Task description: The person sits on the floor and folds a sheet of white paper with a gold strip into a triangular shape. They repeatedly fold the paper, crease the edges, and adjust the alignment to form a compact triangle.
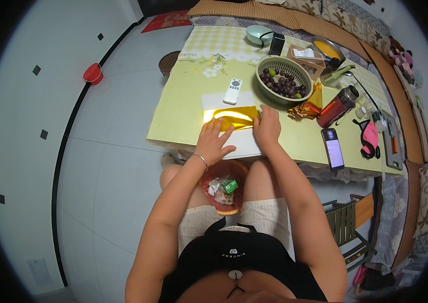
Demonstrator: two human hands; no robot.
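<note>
A shiny gold foil sheet (243,112) lies folded into a long strip over white paper (246,144), near the table's front edge. My left hand (214,139) rests flat on the strip's left part, fingers spread and thumb out to the side. At the strip's right end is my right hand (268,125), its fingers curled and its thumb on the foil's edge; its underside is hidden. Just beyond the paper lies a white remote control (232,91). Crumpled gold and orange foil (307,107) stands right of my right hand.
Behind the foil stands a basket (263,93) of grapes. To the right are a red thermos (336,108), a lit phone (333,149) and a pink-and-black item (368,137). Below the table edge, between my legs, sits a red waste bin (209,174) with rubbish.
</note>
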